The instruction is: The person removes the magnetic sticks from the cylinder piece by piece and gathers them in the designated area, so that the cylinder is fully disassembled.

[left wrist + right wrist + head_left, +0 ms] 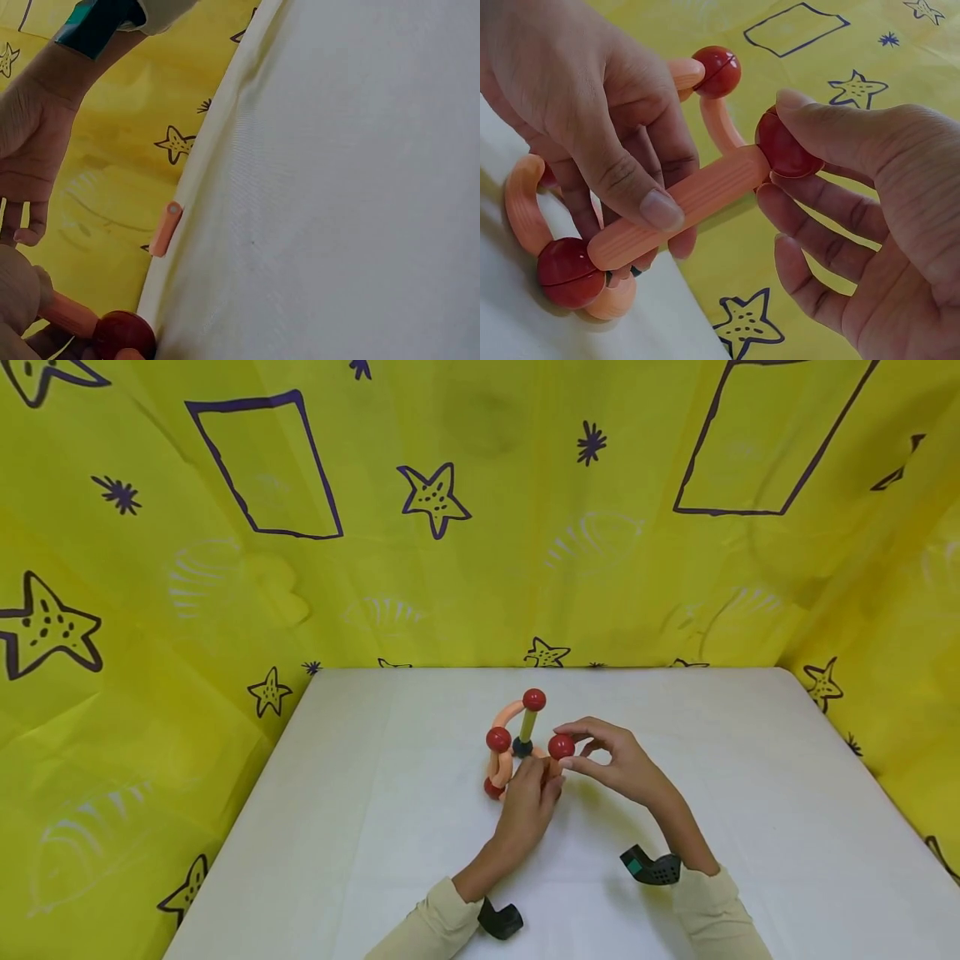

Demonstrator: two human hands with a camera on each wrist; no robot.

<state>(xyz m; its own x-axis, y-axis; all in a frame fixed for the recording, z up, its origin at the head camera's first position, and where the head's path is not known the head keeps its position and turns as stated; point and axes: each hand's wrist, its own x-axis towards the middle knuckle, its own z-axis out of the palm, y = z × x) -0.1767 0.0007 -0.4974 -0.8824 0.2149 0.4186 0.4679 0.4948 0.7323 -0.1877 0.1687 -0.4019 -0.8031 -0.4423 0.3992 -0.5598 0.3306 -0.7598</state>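
Near the table's middle stands a magnetic ball-and-rod structure with red balls (498,740), curved orange rods, a yellow-green rod (528,727) and a dark ball (522,747). My left hand (525,806) grips a straight orange rod (720,184), its thumb along the side and the other fingers partly hidden behind. My right hand (626,764) pinches a red ball (786,144) at that rod's far end, between thumb and fingers. Another red ball (571,272) meets the rod's near end. In the left wrist view, an orange rod (71,313) and a red ball (124,335) show at the bottom, partly cut off.
The white table (360,827) reaches back to a yellow curtain (480,585) with drawn stars, which also hangs at both sides. A short orange piece (166,229) shows against the table's edge in the left wrist view. Dark wrist cameras (651,867) sit on both forearms.
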